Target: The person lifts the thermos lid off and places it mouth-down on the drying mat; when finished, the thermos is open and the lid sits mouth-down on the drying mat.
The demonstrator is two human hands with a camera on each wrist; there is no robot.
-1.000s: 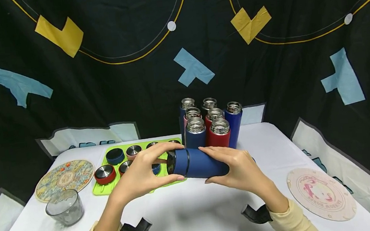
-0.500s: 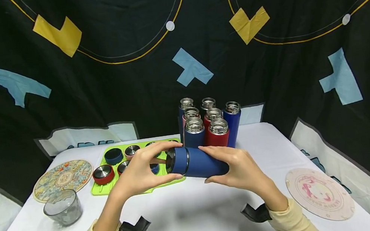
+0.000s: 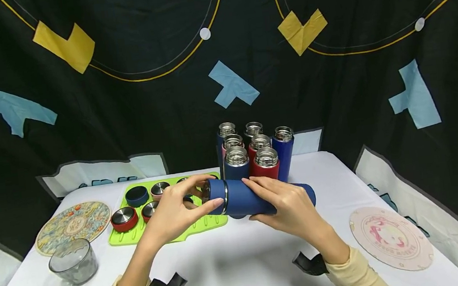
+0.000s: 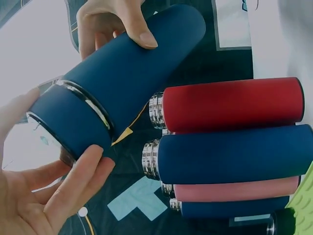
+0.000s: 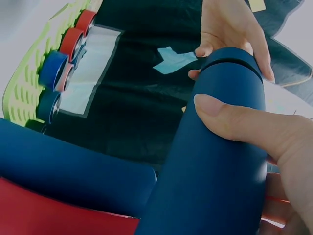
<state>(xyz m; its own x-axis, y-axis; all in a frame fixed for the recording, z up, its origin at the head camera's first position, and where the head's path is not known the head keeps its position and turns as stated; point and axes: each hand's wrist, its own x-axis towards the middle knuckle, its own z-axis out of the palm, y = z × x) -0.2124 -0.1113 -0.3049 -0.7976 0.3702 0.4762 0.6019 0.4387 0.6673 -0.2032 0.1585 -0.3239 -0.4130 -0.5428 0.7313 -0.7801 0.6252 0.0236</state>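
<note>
In the head view a dark blue thermos bottle (image 3: 243, 197) lies nearly level in the air above the table. My left hand (image 3: 174, 216) holds its blue lid (image 3: 218, 195) between thumb and fingers, at the bottle's left end. A shiny ring marks the seam between lid and body in the left wrist view, with the lid seated against the body. My right hand (image 3: 290, 204) grips the body with the thumb along the near side, clear in the right wrist view. The bottle's base sticks out past the right hand. Some right fingers are hidden behind the bottle.
Several lidless bottles stand behind, including a red bottle (image 3: 266, 170) and a navy bottle (image 3: 237, 170). A green tray (image 3: 208, 222) bears several lids, among them a red lid (image 3: 124, 220). A glass cup (image 3: 74, 264), a patterned round mat (image 3: 74, 227) and a pink mat (image 3: 391, 238) lie around.
The bottle has turned more level, and its base now shows beyond my right hand. My left fingers and thumb have shifted on the lid. The head view has swung slightly to the right.
</note>
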